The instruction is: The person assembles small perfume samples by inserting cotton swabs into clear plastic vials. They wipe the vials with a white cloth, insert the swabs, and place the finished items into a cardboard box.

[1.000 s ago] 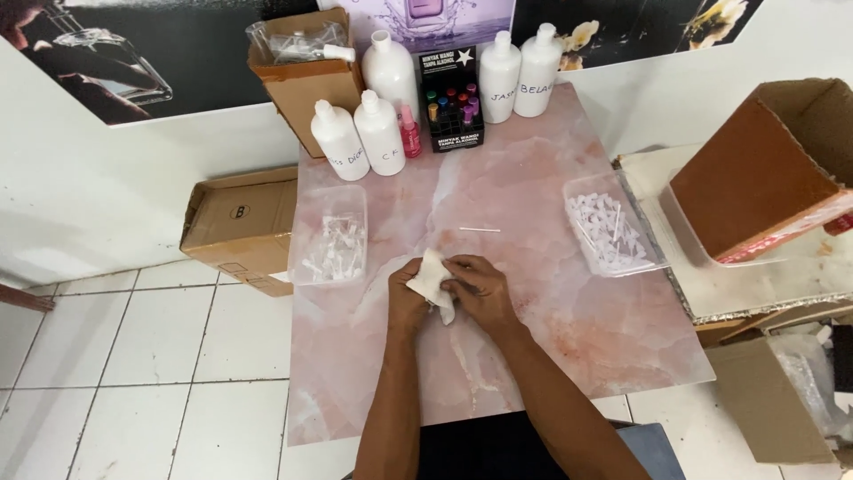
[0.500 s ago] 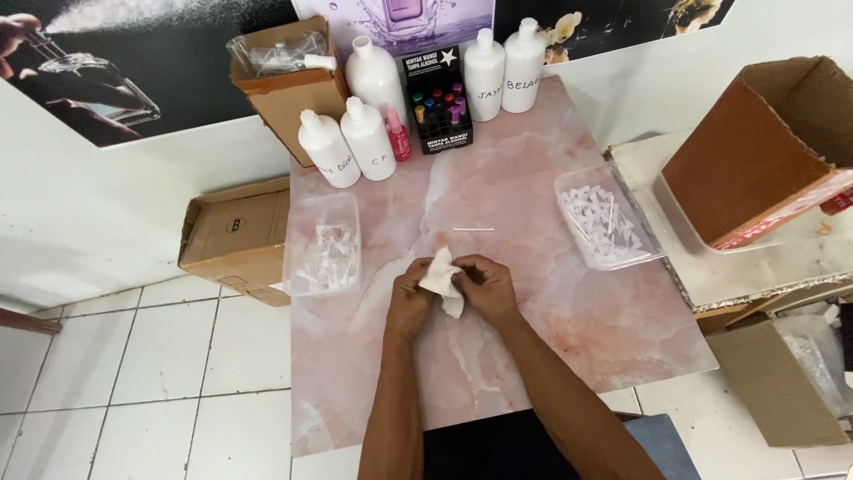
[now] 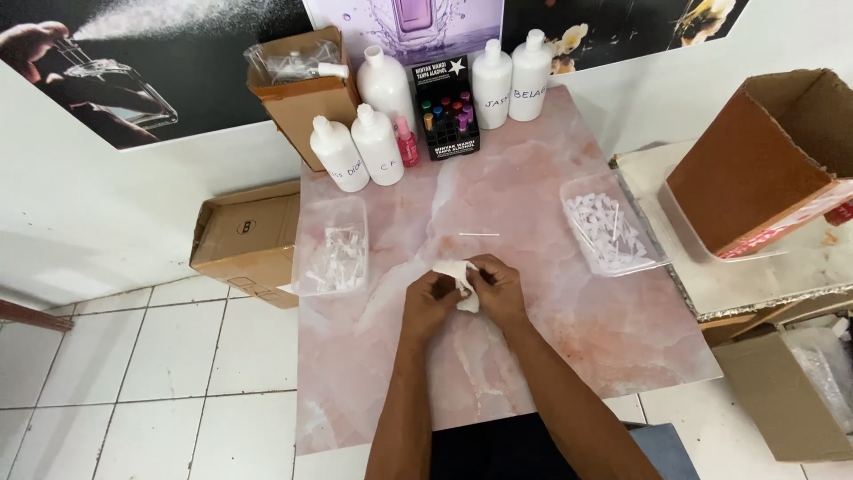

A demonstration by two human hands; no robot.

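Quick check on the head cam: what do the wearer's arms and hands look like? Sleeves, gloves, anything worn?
Both forearms are bare up to the bottom edge of the picture, so no sleeves show. The left hand and right hand are bare too: no gloves. No watch, bracelet or ring can be made out, though the fingers are partly hidden. Dark clothing shows between the arms at the bottom edge.

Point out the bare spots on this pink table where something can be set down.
The table is bare along the near edge on both sides of the arms, and in the middle between the left tray and right tray, apart from a thin white stick. The far edge is crowded with bottles and a black box. Both hands hold a white cloth.
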